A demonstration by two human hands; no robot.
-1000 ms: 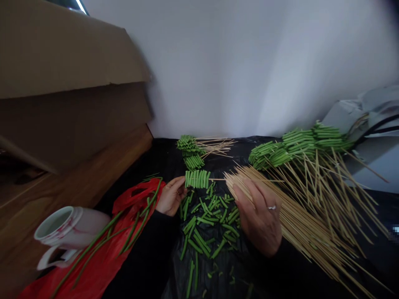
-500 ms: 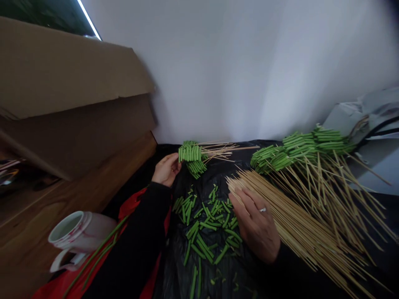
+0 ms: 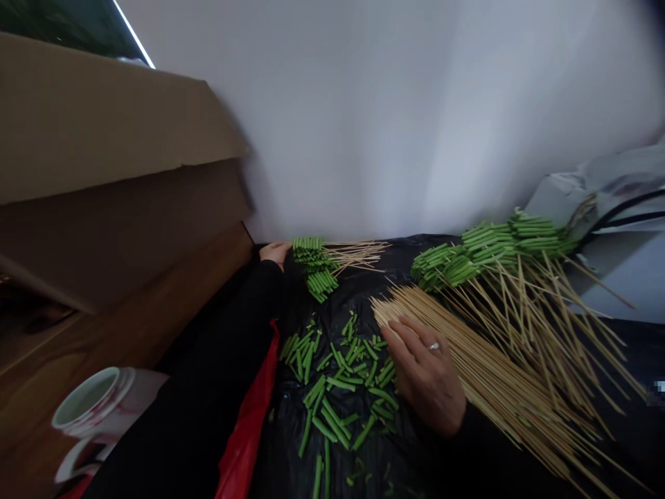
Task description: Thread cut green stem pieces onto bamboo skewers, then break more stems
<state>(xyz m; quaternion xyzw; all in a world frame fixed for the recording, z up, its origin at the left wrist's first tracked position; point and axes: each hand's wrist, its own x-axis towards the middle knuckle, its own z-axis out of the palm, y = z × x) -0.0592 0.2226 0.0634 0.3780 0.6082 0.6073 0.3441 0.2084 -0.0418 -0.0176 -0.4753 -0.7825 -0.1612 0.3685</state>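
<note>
Okay, risk first: my right hand (image 3: 426, 378) sits curled on the bamboo skewers (image 3: 483, 360), a loose hold at best, so if it lifts they could slide and fan out over the cut green beans (image 3: 337, 395) on the black plastic sheet (image 3: 278, 450). My left hand (image 3: 273, 253) is right at the skewered beans (image 3: 314, 274), can't tell if it's gripping. A careless knock could topple that stack. Beans look bright green, cut fairly even, lying scattered.

White wall (image 3: 332, 118), large cardboard box (image 3: 104, 125), wooden surface (image 3: 129, 326) — perhaps a tabletop — thin strip light (image 3: 134, 34)
</note>
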